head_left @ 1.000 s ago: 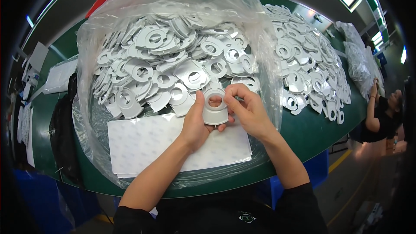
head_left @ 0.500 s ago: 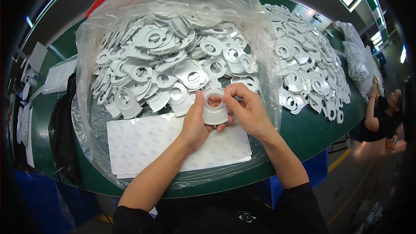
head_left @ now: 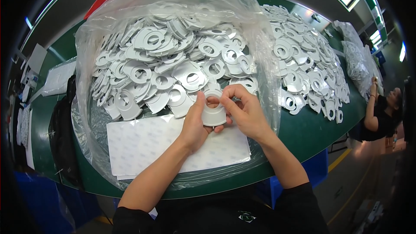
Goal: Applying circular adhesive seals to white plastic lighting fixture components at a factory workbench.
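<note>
A light grey plastic part [head_left: 213, 118] with a round hole rests in my left hand [head_left: 194, 125], the thumb along its left edge and fingers beneath it. At the part's right rim, my right hand [head_left: 248, 113] has thumb and forefinger pinched together; whether something tiny is between them cannot be made out. Both hands are above a stack of white sheets [head_left: 147, 147] with faint printing. Just beyond them, a heap of the same grey parts [head_left: 151, 39] lies in a large clear plastic bag [head_left: 89, 104] spread open on the green table [head_left: 208, 193].
Another heap of grey parts [head_left: 312, 60] covers the table to the right. At the left lie a black cloth item [head_left: 65, 138] and a bagged white stack [head_left: 60, 77]. A blue bin [head_left: 318, 167] stands below the right edge. Another person [head_left: 375, 112] is at the far right.
The hands and the grey part have barely moved. My right thumb and forefinger have shifted slightly at the part's upper right rim.
</note>
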Tool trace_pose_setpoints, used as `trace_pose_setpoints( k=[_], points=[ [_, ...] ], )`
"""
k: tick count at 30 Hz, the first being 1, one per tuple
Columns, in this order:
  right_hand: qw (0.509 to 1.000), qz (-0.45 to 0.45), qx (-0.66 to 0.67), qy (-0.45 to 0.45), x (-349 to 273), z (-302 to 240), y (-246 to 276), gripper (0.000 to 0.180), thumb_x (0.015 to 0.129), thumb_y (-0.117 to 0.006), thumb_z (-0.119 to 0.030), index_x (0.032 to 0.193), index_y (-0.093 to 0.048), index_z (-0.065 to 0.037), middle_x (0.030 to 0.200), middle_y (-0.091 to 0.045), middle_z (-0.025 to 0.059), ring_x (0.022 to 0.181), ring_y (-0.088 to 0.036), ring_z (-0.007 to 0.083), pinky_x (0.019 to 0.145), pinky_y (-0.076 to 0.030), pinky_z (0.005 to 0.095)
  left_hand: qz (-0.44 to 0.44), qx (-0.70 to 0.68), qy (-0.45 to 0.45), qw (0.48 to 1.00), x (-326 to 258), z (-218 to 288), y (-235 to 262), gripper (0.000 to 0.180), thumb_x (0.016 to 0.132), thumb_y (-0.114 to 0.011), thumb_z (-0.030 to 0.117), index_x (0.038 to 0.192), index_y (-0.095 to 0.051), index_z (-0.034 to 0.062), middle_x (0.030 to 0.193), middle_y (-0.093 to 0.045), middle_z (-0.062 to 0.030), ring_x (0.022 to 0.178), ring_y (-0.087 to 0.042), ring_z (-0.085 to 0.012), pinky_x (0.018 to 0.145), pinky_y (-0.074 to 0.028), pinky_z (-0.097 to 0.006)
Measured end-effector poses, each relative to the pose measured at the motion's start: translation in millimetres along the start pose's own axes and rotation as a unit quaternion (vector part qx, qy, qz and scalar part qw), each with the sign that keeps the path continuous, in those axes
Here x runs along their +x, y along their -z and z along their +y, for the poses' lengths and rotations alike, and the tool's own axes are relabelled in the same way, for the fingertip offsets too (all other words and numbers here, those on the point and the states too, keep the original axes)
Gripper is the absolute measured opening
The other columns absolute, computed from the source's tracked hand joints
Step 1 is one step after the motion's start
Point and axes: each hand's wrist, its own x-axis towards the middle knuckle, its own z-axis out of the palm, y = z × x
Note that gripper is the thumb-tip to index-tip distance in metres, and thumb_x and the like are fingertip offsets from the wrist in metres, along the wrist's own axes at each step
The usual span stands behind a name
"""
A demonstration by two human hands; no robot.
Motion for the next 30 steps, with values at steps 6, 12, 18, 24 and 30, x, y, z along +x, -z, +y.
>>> trace_pose_setpoints(
  k=[6,12,18,24,30],
  points=[
    [1.0,-0.002,-0.018,0.003,-0.6,-1.4,-0.8,0.008,0.092,-0.057,-0.01,0.091,-0.055,-0.002,0.101,-0.049,0.0023,0.061,-0.052,0.0057,0.054,-0.043,0.0182,0.025,0.055,-0.017,0.998,-0.8,-0.6,0.1,0.02,0.096,-0.045,0.023,0.104,-0.049,0.0065,0.089,-0.06,-0.0089,0.074,-0.061,-0.0138,0.052,-0.042,-0.023],
    [0.996,0.009,-0.083,0.011,0.0,-7.4,1.4,0.008,0.088,-0.061,-0.009,0.09,-0.058,-0.001,0.101,-0.052,0.0048,0.065,-0.054,0.0089,0.058,-0.044,0.0209,0.012,0.039,-0.011,0.999,0.1,-1.1,3.0,0.016,0.094,-0.046,0.019,0.104,-0.049,0.0073,0.09,-0.061,-0.0086,0.074,-0.061,-0.0143,0.053,-0.043,-0.023],
    [0.886,0.104,-0.345,0.292,5.1,-5.3,-0.3,0.013,0.079,-0.068,-0.011,0.088,-0.064,-0.003,0.088,-0.058,0.0058,0.077,-0.055,0.018,0.068,-0.047,0.0312,0.03,0.04,-0.009,0.999,-1.2,0.0,2.8,0.016,0.093,-0.046,0.018,0.105,-0.048,0.0077,0.091,-0.061,-0.0079,0.076,-0.061,-0.0148,0.054,-0.042,-0.024],
    [0.989,0.079,-0.106,0.061,1.1,-7.8,3.8,0.017,0.081,-0.064,-0.005,0.096,-0.066,0.002,0.078,-0.062,0.0064,0.061,-0.061,0.0113,0.054,-0.048,0.0242,-0.007,0.072,-0.015,0.997,-1.5,-0.6,1.9,0.017,0.094,-0.047,0.019,0.105,-0.048,0.0061,0.09,-0.061,-0.0095,0.075,-0.061,-0.0152,0.053,-0.043,-0.024],
    [0.996,0.071,-0.046,-0.016,-0.3,-13.5,4.3,0.017,0.082,-0.064,-0.004,0.095,-0.064,0.006,0.075,-0.062,0.0076,0.056,-0.059,0.0094,0.048,-0.045,0.0205,-0.04,0.111,-0.025,0.993,-0.6,-4.5,3.0,0.024,0.095,-0.049,0.023,0.11,-0.048,0.0052,0.09,-0.061,-0.0098,0.075,-0.061,-0.0151,0.052,-0.042,-0.023]
  ],
)
